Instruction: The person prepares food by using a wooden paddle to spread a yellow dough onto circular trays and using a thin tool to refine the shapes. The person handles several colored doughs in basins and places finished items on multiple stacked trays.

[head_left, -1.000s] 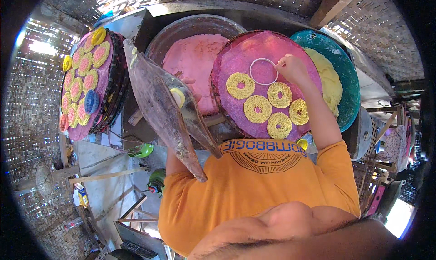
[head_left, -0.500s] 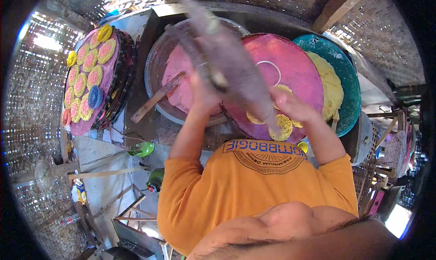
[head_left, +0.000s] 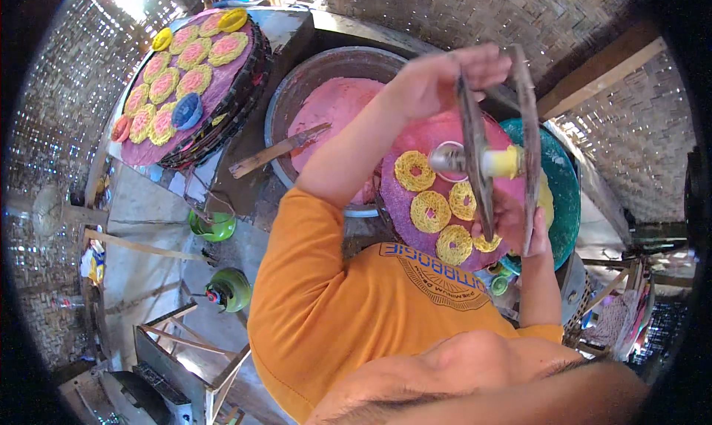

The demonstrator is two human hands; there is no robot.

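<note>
A wooden hand press [head_left: 475, 158] with two long dark bars and a pale cylinder between them stands over the pink round tray [head_left: 397, 206]. My right hand [head_left: 530, 236] grips the bars' near ends, its thumb between them. My left hand [head_left: 463, 69] is at the far end of the left bar, fingers stretched toward the other bar and slightly blurred; whether it touches the wood I cannot tell. Beneath the press lie several yellow lacy noodle rings [head_left: 430, 211] and a white ring [head_left: 447, 149]. A metal cylinder end [head_left: 447, 159] sticks out on the press's left side.
Left of the tray, a large basin [head_left: 278, 106] holds pink dough [head_left: 337, 102], with a wooden stick [head_left: 278, 150] across its rim. At the right is a teal basin [head_left: 567, 202] with yellow dough. Stacked trays [head_left: 222, 139] at far left bear pink-and-yellow noodle rounds [head_left: 163, 86] and small coloured cups [head_left: 187, 111].
The press has moved from above the pink dough basin to the right, over the tray, and now stands with its bars pointing away from me. My left hand has opened and reached farther out.
</note>
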